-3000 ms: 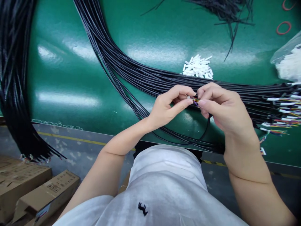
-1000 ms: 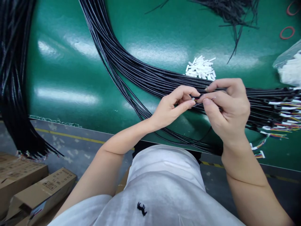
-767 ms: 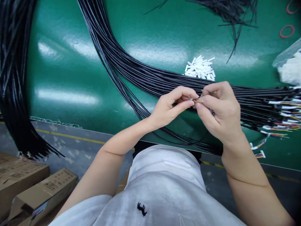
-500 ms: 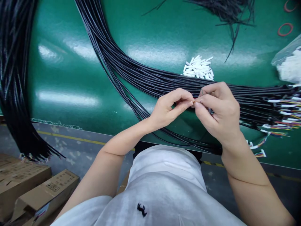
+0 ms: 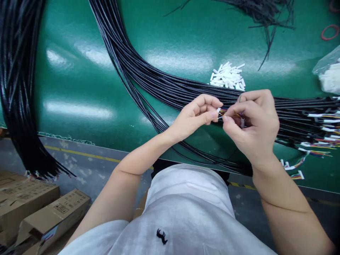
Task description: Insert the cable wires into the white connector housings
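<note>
My left hand [image 5: 198, 113] is closed, with a small white connector [image 5: 218, 110] at its fingertips. Several thin coloured wires [image 5: 223, 111] run from that connector toward my right hand [image 5: 252, 122]. The thumb and forefinger of my right hand pinch thin wires, one with a pale end that points left. Part of a white piece [image 5: 242, 122] shows within the curl of the right fingers. Both hands are above a thick bundle of black cables [image 5: 164, 83], and the fingers partly hide the wires between them.
White sleeves [image 5: 227, 76] lie heaped behind the cables on the green table [image 5: 79, 85]. At right are stripped cable ends [image 5: 316, 145], a clear bag [image 5: 330, 76] and a red ring [image 5: 329, 32]. Another cable bundle [image 5: 18, 88] hangs over the left edge, above cardboard boxes [image 5: 55, 216].
The fingertips of my two hands have moved apart, my right hand going slightly right. The white connector and several coloured wires now show between them; before, only an orange wire showed.
</note>
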A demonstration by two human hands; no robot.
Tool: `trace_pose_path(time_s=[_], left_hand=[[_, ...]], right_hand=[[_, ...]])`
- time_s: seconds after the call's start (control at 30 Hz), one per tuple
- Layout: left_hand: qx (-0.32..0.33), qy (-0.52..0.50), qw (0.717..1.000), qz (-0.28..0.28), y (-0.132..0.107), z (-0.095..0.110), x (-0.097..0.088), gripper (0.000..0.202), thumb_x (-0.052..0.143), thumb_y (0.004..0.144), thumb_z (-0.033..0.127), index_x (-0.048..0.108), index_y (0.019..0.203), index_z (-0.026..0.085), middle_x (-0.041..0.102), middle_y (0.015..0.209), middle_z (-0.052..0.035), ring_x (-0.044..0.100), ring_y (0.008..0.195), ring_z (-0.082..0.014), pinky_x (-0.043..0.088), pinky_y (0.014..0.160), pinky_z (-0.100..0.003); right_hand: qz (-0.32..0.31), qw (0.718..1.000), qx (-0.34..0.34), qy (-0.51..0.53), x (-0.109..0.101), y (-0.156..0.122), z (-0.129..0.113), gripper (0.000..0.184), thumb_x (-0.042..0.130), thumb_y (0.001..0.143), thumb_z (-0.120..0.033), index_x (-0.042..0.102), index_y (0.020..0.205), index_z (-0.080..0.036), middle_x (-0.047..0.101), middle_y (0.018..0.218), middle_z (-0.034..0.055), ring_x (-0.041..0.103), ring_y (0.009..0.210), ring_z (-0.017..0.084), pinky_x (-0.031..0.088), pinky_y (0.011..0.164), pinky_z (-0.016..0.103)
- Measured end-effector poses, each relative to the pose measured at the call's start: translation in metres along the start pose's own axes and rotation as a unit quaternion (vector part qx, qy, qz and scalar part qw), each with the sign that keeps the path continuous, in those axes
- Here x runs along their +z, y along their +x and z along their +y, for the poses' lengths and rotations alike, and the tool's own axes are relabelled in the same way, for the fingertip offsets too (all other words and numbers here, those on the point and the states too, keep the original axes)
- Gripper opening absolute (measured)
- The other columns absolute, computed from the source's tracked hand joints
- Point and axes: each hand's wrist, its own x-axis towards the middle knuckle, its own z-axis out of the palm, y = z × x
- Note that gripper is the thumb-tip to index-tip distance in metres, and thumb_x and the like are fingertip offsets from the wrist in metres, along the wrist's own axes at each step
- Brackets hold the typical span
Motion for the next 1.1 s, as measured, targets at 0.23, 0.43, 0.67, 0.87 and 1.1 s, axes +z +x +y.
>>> trace_pose_path(time_s=[0.23,0.43,0.67,0.87,1.1], left_hand=[[-0.045,-0.02,0.999,0.008,0.0021,-0.0007,0.0007,0.05,0.085,0.082,0.064,0.065,0.101,0.022,0.073,0.083,0.0019,0.071,0.076,-0.0088,0.053,0.064,-0.023],[-0.035,-0.023,0.999,0.004,0.0002,0.0011,0.0005,0.049,0.087,0.082,0.061,0.065,0.103,0.022,0.072,0.085,0.0023,0.07,0.077,-0.0085,0.054,0.067,-0.023],[-0.035,-0.004,0.999,0.018,-0.0005,0.0034,0.0018,0.048,0.086,0.082,0.062,0.064,0.101,0.023,0.071,0.089,0.0015,0.071,0.082,-0.0098,0.057,0.071,-0.025],[-0.026,-0.008,1.0,0.01,-0.0007,0.003,0.0012,0.049,0.087,0.081,0.061,0.064,0.101,0.023,0.07,0.089,0.0018,0.071,0.081,-0.0093,0.057,0.071,-0.025],[-0.035,-0.016,0.999,-0.014,0.0004,-0.0005,-0.0015,0.049,0.087,0.082,0.061,0.065,0.104,0.023,0.073,0.086,0.0015,0.073,0.081,-0.0104,0.055,0.067,-0.023]], right_hand=[[-0.005,0.998,0.001,-0.065,-0.0004,-0.0023,0.0007,0.009,0.07,0.087,-0.022,0.068,0.081,-0.027,0.064,0.094,0.0058,0.052,0.063,0.016,0.047,0.051,0.036],[-0.002,0.999,-0.016,-0.044,0.001,-0.0015,-0.0028,0.015,0.068,0.084,-0.012,0.066,0.082,-0.027,0.061,0.092,0.0039,0.05,0.06,0.015,0.045,0.052,0.036],[-0.019,0.999,-0.011,-0.032,0.0004,-0.0003,-0.0018,0.017,0.068,0.083,-0.01,0.067,0.081,-0.027,0.061,0.093,0.003,0.05,0.06,0.014,0.046,0.054,0.036],[-0.015,1.0,-0.012,-0.024,0.0004,-0.0008,-0.0013,0.018,0.068,0.083,-0.01,0.066,0.083,-0.027,0.061,0.094,0.0028,0.05,0.06,0.013,0.045,0.053,0.035],[-0.01,1.0,0.015,-0.023,-0.002,-0.0004,0.0004,0.01,0.071,0.087,-0.02,0.068,0.083,-0.028,0.061,0.094,0.0045,0.056,0.067,0.017,0.05,0.057,0.037]])
